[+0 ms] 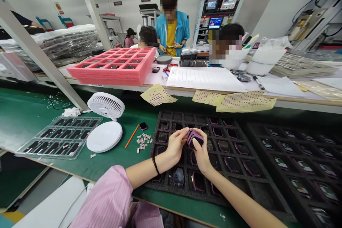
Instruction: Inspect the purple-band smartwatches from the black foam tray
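Observation:
Both my hands meet over a black foam tray (171, 185) whose pockets hold several small purple-edged watch cases. My right hand (201, 155) grips one such purple watch case (194, 137), lifted above the tray. My left hand (176, 143) pinches at the case's left edge with thumb and fingertips; a black band circles that wrist. A pink sleeve covers my left upper arm.
A white desk fan (106, 106) lies tilted beside a clear plastic tray (42, 149). An orange pencil (131, 136), paper scraps (143, 140) and a loose watch case (143, 126) lie on the green mat. A second black tray (256, 131) sits right. Pink foam trays (107, 76), yellow sticker sheets (157, 95) and several people are beyond.

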The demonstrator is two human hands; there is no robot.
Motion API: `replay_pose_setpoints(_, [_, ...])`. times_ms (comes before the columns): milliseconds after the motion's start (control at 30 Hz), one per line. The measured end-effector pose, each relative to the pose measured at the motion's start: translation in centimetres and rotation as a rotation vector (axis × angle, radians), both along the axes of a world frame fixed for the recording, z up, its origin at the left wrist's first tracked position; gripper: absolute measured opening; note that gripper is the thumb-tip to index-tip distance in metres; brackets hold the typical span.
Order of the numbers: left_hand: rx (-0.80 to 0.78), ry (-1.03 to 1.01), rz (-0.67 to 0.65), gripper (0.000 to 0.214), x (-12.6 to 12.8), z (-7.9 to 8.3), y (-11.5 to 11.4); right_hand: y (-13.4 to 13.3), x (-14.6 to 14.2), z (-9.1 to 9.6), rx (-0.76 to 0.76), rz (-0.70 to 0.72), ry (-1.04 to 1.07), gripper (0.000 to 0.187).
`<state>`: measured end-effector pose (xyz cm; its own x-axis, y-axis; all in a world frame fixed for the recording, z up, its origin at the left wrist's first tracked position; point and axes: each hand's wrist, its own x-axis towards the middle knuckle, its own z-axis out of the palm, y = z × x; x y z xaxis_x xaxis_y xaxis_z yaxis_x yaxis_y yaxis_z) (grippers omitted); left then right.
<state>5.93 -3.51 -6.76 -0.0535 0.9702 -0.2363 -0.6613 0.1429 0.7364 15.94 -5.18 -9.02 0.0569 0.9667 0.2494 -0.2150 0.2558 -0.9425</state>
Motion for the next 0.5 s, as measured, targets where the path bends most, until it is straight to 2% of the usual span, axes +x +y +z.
replay_pose_setpoints(167, [0.051, 0.021, -0.069, 0.037, -0.4, 0.7, -0.2, 0.0, 0.3, 0.7, 0.014, -0.027, 0.007, 0.029])
replay_pose_setpoints(333, [0.077, 0.120, -0.053, 0.034, -0.8, 0.7, -0.1, 0.1, 0.4, 0.7, 0.084, -0.033, -0.080, 0.029])
replay_pose_setpoints(400, [0.065, 0.078, -0.094, 0.033, -0.8, 0.4, 0.0, 0.1, 0.4, 0.7, 0.019, -0.021, -0.023, 0.031])
replay_pose_setpoints(500, [0.038, -0.022, -0.251, 0.032, -1.2, 0.0, 0.3, 0.3, 0.5, 1.1, -0.143, 0.049, 0.168, 0.030])
